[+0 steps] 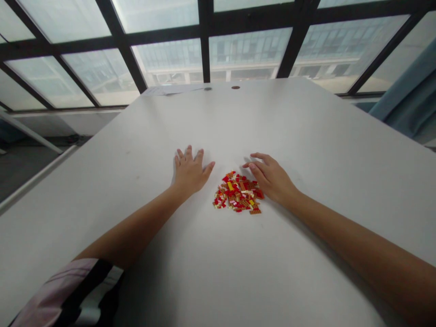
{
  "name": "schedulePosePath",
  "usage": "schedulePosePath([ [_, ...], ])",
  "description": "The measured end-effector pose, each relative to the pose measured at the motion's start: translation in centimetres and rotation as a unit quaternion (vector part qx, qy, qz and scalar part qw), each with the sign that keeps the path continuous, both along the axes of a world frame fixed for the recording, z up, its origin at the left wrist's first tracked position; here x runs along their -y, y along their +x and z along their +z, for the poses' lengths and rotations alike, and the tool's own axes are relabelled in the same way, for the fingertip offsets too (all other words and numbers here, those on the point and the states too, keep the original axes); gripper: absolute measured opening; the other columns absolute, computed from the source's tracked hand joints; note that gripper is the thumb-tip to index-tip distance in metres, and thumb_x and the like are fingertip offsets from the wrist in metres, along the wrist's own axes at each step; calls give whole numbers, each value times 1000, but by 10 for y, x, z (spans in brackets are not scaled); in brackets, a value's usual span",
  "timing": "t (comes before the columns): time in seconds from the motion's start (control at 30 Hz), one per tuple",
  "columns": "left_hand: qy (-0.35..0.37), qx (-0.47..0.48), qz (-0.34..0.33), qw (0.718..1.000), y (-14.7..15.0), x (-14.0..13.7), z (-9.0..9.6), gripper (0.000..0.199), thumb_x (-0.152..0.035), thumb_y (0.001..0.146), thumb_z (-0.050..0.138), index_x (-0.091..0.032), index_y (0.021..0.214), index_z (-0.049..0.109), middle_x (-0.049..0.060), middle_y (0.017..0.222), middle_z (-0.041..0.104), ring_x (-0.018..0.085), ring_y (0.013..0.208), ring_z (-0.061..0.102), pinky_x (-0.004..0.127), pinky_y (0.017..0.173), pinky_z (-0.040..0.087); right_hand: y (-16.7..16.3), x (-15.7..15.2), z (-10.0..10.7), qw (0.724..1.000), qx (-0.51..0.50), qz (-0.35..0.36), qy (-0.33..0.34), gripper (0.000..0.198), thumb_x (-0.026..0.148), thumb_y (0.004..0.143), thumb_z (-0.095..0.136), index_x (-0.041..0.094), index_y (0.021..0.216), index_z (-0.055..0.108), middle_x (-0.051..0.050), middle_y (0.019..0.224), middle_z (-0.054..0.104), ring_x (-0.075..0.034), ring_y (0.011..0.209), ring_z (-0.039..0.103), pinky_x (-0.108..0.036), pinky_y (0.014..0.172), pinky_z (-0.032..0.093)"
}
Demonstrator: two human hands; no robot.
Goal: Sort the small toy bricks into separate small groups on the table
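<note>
A small heap of toy building bricks [238,193], mostly red and brown with some yellow and white pieces, lies on the white table [211,263]. My left hand [191,171] rests palm down to the left of the heap, its fingers spread and apart from the bricks. On the other side, my right hand [272,178] is at the heap's right edge, with its fingers loosely stretched and apart. Nothing shows between those fingers. The right palm partly overhangs the nearest bricks, so whether it touches them is hidden.
Papers [170,90] lie at the table's far left edge, near a grey round spot [207,89] and a brown round spot [235,87]. Dark-framed windows [204,41] stand behind the table. A blue curtain [408,91] hangs at the right.
</note>
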State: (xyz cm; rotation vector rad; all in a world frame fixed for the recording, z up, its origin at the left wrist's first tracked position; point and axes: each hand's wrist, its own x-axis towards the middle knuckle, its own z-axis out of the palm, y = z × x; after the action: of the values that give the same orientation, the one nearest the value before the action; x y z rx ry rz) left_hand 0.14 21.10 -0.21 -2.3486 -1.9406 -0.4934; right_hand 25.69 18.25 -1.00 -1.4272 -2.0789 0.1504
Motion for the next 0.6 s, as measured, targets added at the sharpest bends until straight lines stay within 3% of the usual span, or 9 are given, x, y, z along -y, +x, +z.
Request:
schedulePosePath([
  [0.1,6,21,2,1000,0,-4,-2,70,-60,102,37,-13,154,42,26,161,35,51,151,26,70,117,27,0,2,5,1000,-8,21,14,61,55,104,25,22,107,77,-15,134,65,-31,125,60,-52,107,48],
  [0.2,28,34,-41,998,0,-3,-1,64,-57,104,35,-17,154,42,20,163,35,45,153,24,65,121,25,1,5,10,998,-28,52,34,58,54,104,28,25,99,78,-10,128,69,-27,119,64,-50,106,48],
  [0.37,45,45,-183,981,-1,5,10,48,-45,106,41,-21,145,54,14,164,34,36,156,24,56,124,28,1,6,13,995,-22,82,46,63,57,104,28,25,88,79,-10,124,71,-27,114,66,-49,104,48],
  [0.5,56,24,-333,941,-2,11,17,36,-37,105,45,-27,130,68,7,166,34,30,157,22,53,126,24,2,6,12,995,-14,85,41,66,58,104,25,23,90,80,-12,126,70,-27,116,65,-49,105,47],
  [0.6,60,14,-383,922,-2,13,19,32,-37,104,46,-31,116,75,1,165,35,27,157,21,54,127,23,2,5,11,996,-11,85,32,66,58,104,25,25,91,80,-11,128,69,-28,118,64,-50,106,46],
])
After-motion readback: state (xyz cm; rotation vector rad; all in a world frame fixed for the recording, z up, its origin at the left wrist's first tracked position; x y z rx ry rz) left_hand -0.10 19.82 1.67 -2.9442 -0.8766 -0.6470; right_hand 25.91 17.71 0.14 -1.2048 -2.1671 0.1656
